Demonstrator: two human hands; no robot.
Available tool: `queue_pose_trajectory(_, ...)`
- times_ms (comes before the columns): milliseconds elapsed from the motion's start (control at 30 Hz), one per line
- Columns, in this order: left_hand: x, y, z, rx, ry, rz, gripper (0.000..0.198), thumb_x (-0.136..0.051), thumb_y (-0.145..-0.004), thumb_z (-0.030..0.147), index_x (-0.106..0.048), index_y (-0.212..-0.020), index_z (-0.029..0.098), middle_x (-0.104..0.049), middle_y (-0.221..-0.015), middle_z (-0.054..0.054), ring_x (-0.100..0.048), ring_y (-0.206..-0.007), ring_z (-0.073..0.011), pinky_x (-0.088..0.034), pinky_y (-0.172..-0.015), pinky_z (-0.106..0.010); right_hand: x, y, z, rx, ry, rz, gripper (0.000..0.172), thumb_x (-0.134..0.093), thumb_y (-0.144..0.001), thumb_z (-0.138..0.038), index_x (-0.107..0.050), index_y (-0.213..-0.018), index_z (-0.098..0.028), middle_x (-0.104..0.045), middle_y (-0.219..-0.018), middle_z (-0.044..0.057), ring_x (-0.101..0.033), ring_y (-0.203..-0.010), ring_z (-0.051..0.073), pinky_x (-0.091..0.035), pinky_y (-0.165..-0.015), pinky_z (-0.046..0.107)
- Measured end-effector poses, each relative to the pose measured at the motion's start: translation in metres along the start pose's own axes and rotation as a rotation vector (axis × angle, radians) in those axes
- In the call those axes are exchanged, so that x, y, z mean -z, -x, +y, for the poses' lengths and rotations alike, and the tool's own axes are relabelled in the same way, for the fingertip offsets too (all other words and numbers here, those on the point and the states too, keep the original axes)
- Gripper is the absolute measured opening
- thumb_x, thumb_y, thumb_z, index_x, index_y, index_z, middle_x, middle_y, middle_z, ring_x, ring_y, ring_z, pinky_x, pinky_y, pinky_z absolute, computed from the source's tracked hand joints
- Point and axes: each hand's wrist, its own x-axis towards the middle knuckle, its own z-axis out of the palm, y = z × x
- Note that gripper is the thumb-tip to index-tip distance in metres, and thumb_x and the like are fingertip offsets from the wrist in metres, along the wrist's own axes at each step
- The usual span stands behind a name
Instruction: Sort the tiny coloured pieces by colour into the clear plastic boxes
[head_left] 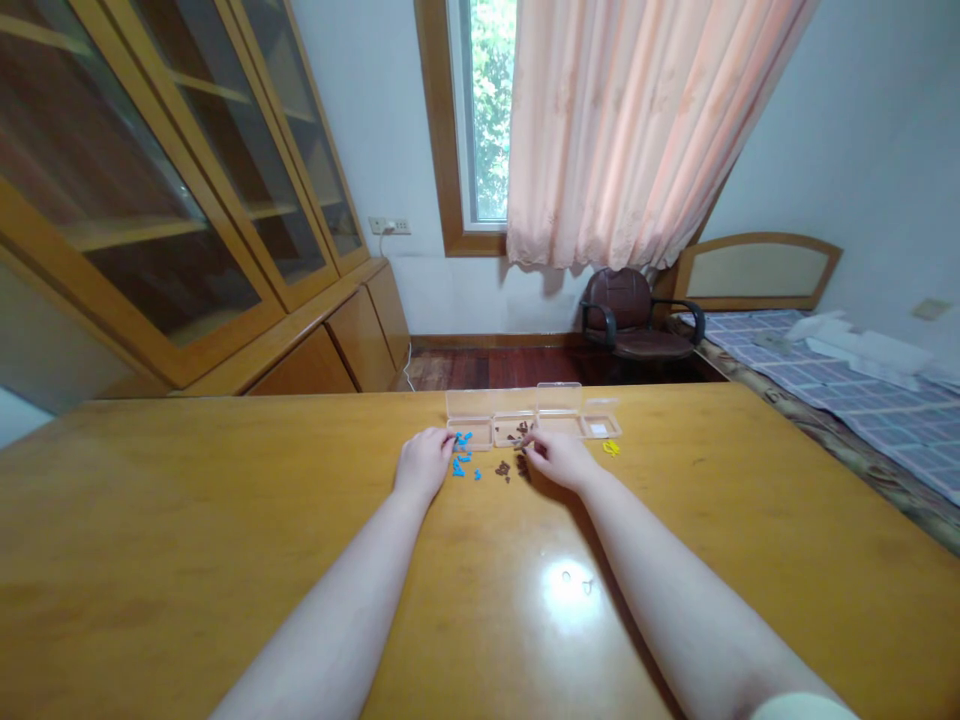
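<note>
My left hand [424,462] is closed in a pinch at the near left corner of a clear plastic box [471,445]. A small blue piece shows at its fingertips. More small blue pieces [459,466] lie on the table just beside that hand. The fingers of my right hand [556,458] are pinched on a small brown piece, at the near edge of a second clear box [501,438] with several brown pieces [523,427] inside. Other brown pieces [503,468] lie loose in front of it, some partly hidden by my right hand.
Two more clear boxes stand to the right, a larger one [559,434] and a small one [613,432], their lids raised. Yellow pieces [611,448] lie before the small box. Beyond the wooden table [300,560] stand a chair [634,320] and a bed [847,380]; a glass-doored cabinet [217,290] is left.
</note>
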Motion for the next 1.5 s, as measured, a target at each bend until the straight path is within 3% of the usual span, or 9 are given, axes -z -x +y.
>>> queue_pose_trajectory(100,-0.001,0.000,-0.001,-0.019,0.019,0.025,0.025,-0.046,-0.087,0.030,-0.067,-0.095,0.021,-0.069,-0.094,-0.005,-0.061,-0.088,-0.0195,-0.045,-0.079,-0.030,0.001,0.003,-0.002,0.030,-0.036,-0.122,0.017,-0.054,-0.079,-0.026,-0.066,-0.091,-0.023,-0.065,-0.070,-0.001,-0.054,-0.061,0.012,-0.034,-0.057,0.021)
queue_pose_trajectory(333,-0.001,0.002,0.000,-0.026,0.122,0.010,0.031,-0.044,-0.087,0.027,-0.062,-0.111,0.020,-0.066,-0.107,-0.007,-0.060,-0.096,-0.0193,-0.045,-0.085,-0.030,-0.004,0.003,0.003,0.101,-0.043,-0.180,0.019,-0.061,-0.075,-0.031,-0.070,-0.090,-0.024,-0.069,-0.074,0.000,-0.059,-0.066,0.013,-0.038,-0.059,0.021)
queue_pose_trajectory(500,0.014,0.010,0.007,-0.131,0.097,-0.151,0.023,-0.044,-0.087,0.031,-0.064,-0.094,0.023,-0.066,-0.096,-0.003,-0.060,-0.089,-0.0173,-0.044,-0.079,-0.027,-0.007,0.001,0.006,0.219,-0.034,-0.198,0.017,-0.058,-0.080,-0.028,-0.073,-0.088,-0.026,-0.072,-0.086,0.000,-0.063,-0.078,0.015,-0.042,-0.068,0.023)
queue_pose_trajectory(633,0.023,0.013,0.014,0.005,-0.015,-0.207,0.020,-0.043,-0.087,0.031,-0.059,-0.094,0.021,-0.065,-0.095,-0.005,-0.061,-0.083,-0.0177,-0.043,-0.070,-0.027,-0.012,0.000,0.007,0.232,-0.081,-0.195,0.016,-0.059,-0.081,-0.028,-0.073,-0.087,-0.026,-0.072,-0.084,0.000,-0.064,-0.079,0.014,-0.043,-0.071,0.023)
queue_pose_trajectory(700,0.026,0.014,0.017,0.042,-0.056,-0.234,0.021,-0.042,-0.088,0.033,-0.057,-0.096,0.021,-0.065,-0.096,-0.006,-0.061,-0.084,-0.0184,-0.043,-0.070,-0.027,-0.014,0.000,0.006,0.183,-0.111,-0.126,0.016,-0.058,-0.082,-0.028,-0.073,-0.088,-0.025,-0.072,-0.086,0.001,-0.063,-0.080,0.015,-0.044,-0.073,0.024)
queue_pose_trajectory(867,0.026,0.017,0.023,0.036,-0.175,-0.359,0.034,-0.038,-0.088,0.044,-0.060,-0.091,0.019,-0.067,-0.090,-0.011,-0.064,-0.081,-0.0243,-0.046,-0.069,-0.033,-0.017,0.000,0.006,-0.044,-0.186,0.256,0.023,-0.051,-0.086,-0.032,-0.070,-0.094,-0.022,-0.071,-0.091,0.005,-0.063,-0.083,0.016,-0.046,-0.076,0.027)
queue_pose_trajectory(967,0.020,0.020,0.028,0.088,-0.212,-0.387,0.042,-0.036,-0.087,0.050,-0.061,-0.091,0.017,-0.068,-0.089,-0.014,-0.065,-0.081,-0.0277,-0.047,-0.068,-0.037,-0.017,-0.001,0.007,-0.137,-0.162,0.360,0.026,-0.047,-0.088,-0.034,-0.070,-0.095,-0.022,-0.070,-0.091,0.005,-0.063,-0.081,0.017,-0.046,-0.075,0.028)
queue_pose_trajectory(1167,0.011,0.022,0.034,0.104,-0.247,-0.406,0.040,-0.040,-0.085,0.047,-0.061,-0.095,0.014,-0.068,-0.089,-0.016,-0.065,-0.081,-0.0283,-0.049,-0.069,-0.037,-0.016,-0.005,0.009,-0.197,-0.032,0.260,0.032,-0.047,-0.086,-0.031,-0.063,-0.112,-0.019,-0.070,-0.084,0.006,-0.061,-0.075,0.018,-0.044,-0.071,0.027)
queue_pose_trajectory(1500,0.012,0.020,0.034,0.075,-0.258,-0.410,0.035,-0.031,-0.089,0.029,-0.061,-0.090,0.013,-0.068,-0.085,-0.016,-0.066,-0.079,-0.0270,-0.049,-0.068,-0.039,-0.015,0.003,0.001,-0.049,-0.031,0.093,0.026,-0.045,-0.087,-0.029,-0.066,-0.101,-0.022,-0.070,-0.091,0.004,-0.062,-0.081,0.016,-0.042,-0.072,0.025)
